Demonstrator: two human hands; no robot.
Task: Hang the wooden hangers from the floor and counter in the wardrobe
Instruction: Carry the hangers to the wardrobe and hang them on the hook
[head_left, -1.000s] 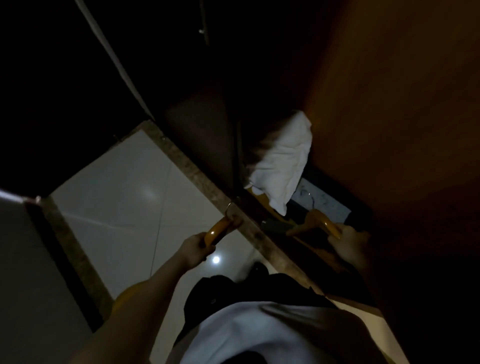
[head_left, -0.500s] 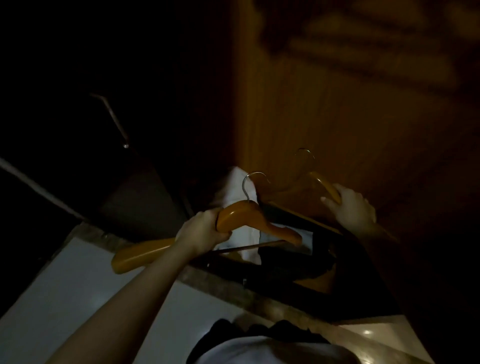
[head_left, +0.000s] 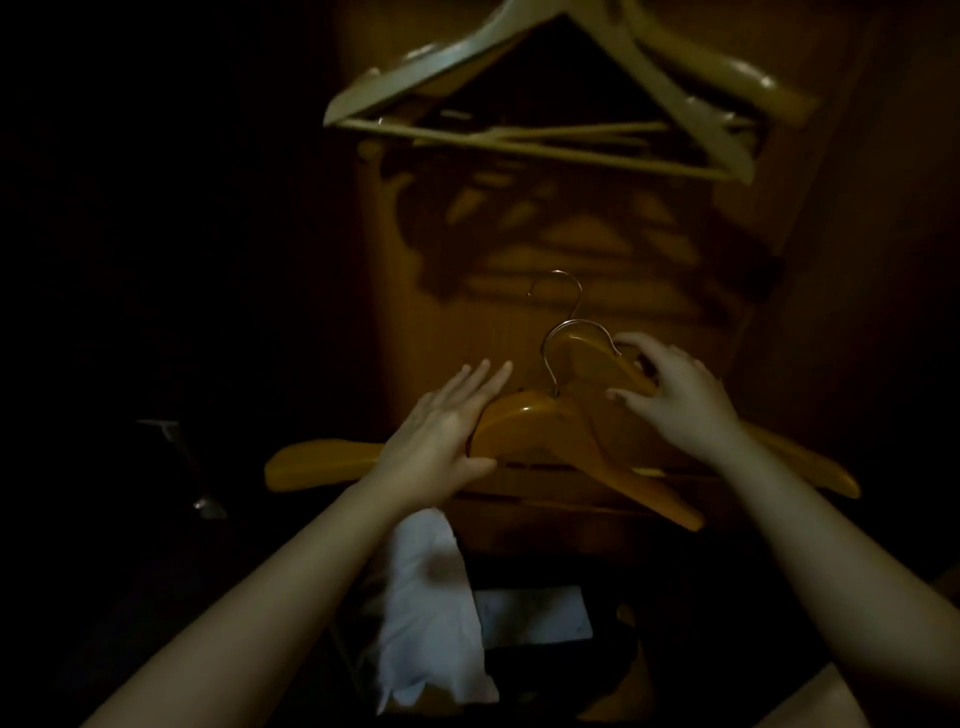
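Observation:
I hold two orange wooden hangers in front of the dim wardrobe interior. The nearer hanger (head_left: 540, 431) lies across the middle, its metal hook (head_left: 558, 348) pointing up. My left hand (head_left: 441, 431) grips its left shoulder between thumb and palm, fingers stretched out. The second hanger (head_left: 597, 364) overlaps it from behind, its hook rising higher. My right hand (head_left: 675, 395) pinches this second hanger near its neck. Several pale wooden hangers (head_left: 545, 104) hang overhead in the wardrobe.
The wardrobe's wooden back panel (head_left: 571, 249) carries the hangers' shadows. A white cloth (head_left: 426, 613) lies low in the wardrobe, beside a pale flat sheet (head_left: 535, 616). The left side is dark, with a faint metal fitting (head_left: 182, 467).
The view has tilted up from the floor into the wardrobe. Both hands have risen and come together, so the two hangers now overlap in front of me.

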